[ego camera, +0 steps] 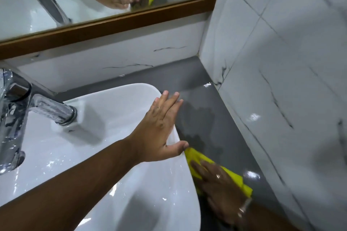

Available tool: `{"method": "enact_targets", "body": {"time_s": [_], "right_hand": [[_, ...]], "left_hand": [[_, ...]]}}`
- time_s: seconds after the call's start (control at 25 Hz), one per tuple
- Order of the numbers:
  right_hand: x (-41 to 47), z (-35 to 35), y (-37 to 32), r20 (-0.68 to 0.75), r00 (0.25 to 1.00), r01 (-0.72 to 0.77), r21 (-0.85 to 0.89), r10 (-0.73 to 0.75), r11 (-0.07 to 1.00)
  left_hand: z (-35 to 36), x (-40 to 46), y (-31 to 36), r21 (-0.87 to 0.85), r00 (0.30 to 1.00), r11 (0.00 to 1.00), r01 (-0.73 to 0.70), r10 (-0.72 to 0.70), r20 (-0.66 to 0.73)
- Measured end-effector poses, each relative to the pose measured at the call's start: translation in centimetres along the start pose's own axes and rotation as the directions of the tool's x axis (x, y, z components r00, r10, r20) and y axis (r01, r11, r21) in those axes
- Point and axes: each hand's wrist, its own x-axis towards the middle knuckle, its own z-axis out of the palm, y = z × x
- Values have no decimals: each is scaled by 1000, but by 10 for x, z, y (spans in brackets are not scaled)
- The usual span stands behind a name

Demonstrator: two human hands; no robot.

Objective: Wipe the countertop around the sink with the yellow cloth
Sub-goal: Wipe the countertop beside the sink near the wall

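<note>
Leftmost, a chrome tap [28,107]: shiny, beaded with water, its spout reaching out over the basin.

Next, a white sink [97,137]: glossy ceramic with scattered droplets, its rounded right rim standing above the tabletop.

Left hand [159,129]: forearm crossing the basin from the lower left; palm flat on the right rim of the sink, fingers [170,102] straight and close together, thumb spread toward the cloth, gripping nothing.

Grey tabletop [202,114]: a narrow glossy strip between the sink and the side wall, reflecting light and showing a darker wet-looking patch just past the left hand.

Yellow cloth [195,157]: lies flat on the tabletop just beside the sink's right rim, near the front edge, one corner touching the left thumb.

Right hand [219,187]: motion-blurred; pressed palm-down on the cloth with fingers extended flat rather than curled, a ring visible on one finger and a bangle at the wrist.

Above, a wood-framed mirror [116,22]: reflects the tap, a hand and a scrap of yellow.

Rightmost, a white tiled wall [281,62]: marble-veined, meeting the tabletop at the corner.
</note>
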Motion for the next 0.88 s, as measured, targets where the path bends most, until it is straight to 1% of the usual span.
{"method": "enact_targets", "body": {"time_s": [0.04, 0.08, 0.12, 0.16, 0.2, 0.24, 0.28, 0.32, 0.4, 0.48, 0.52, 0.56, 0.6, 0.68, 0.76, 0.8, 0.84, 0.88], "right_hand": [[-22, -3, 7, 9, 1000, 12, -21, -12, 1000], [-26, -4, 28, 94, 991, -92, -43, 96, 995], [-15, -1, 52, 126, 972, -186, -114, 200, 976], [6, 1, 77, 145, 947, -272, -106, 286, 956], [35, -3, 100, 126, 906, -393, -107, 405, 913], [70, -5, 120, 162, 848, -500, -72, 505, 863], [102, -9, 126, 193, 800, -568, -63, 569, 821], [123, -3, 116, 149, 798, -586, -33, 584, 809], [126, -8, 63, 38, 844, -536, 16, 536, 844], [72, -10, 0, 24, 856, -517, 13, 517, 856], [36, -9, -22, 42, 885, -465, 12, 464, 885], [4, -6, -29, 83, 903, -424, 5, 422, 905], [-17, -6, -22, 128, 900, -416, -30, 417, 909], [-24, -2, 21, 166, 863, -467, -104, 478, 878], [17, -14, 57, 175, 779, -593, -108, 602, 798], [39, -15, 64, 211, 742, -633, -93, 636, 769], [52, -7, 61, 204, 745, -635, -72, 634, 769], [54, 2, 47, 170, 802, -567, -81, 572, 819]], "left_hand": [[0, 0, 0, 5, 1000, 1000, 5, -5, 6], [0, 1, 0, 5, 1000, 1000, 13, -13, 6], [0, 0, -1, 4, 1000, 1000, 17, -17, 4], [1, 0, -1, 2, 1000, 1000, 17, -17, 3], [3, 0, -1, 1, 1000, 1000, 15, -15, 4], [4, -1, -3, 2, 1000, 1000, 13, -13, 3], [5, 0, -4, 5, 1000, 1000, 8, -8, -3], [6, -1, -5, 7, 1000, 1000, 1, 0, -12], [6, -1, -5, 5, 1000, 1000, -12, 12, -21], [1, -3, -1, 20, 1000, 1000, -5, 5, 7], [-2, -3, 0, 37, 1000, 999, 0, -1, 27], [-5, -3, 1, 56, 999, 998, 6, -9, 44], [-7, -2, 3, 76, 998, 997, 11, -15, 62], [-12, -1, 6, 135, 994, 991, 20, -35, 107], [-16, -4, 12, 215, 988, 976, 29, -60, 140], [-16, -7, 18, 257, 988, 966, 3, -42, 149], [-15, -11, 25, 287, 987, 958, -33, -13, 158], [-14, -15, 31, 299, 986, 953, -56, 5, 168]]}}
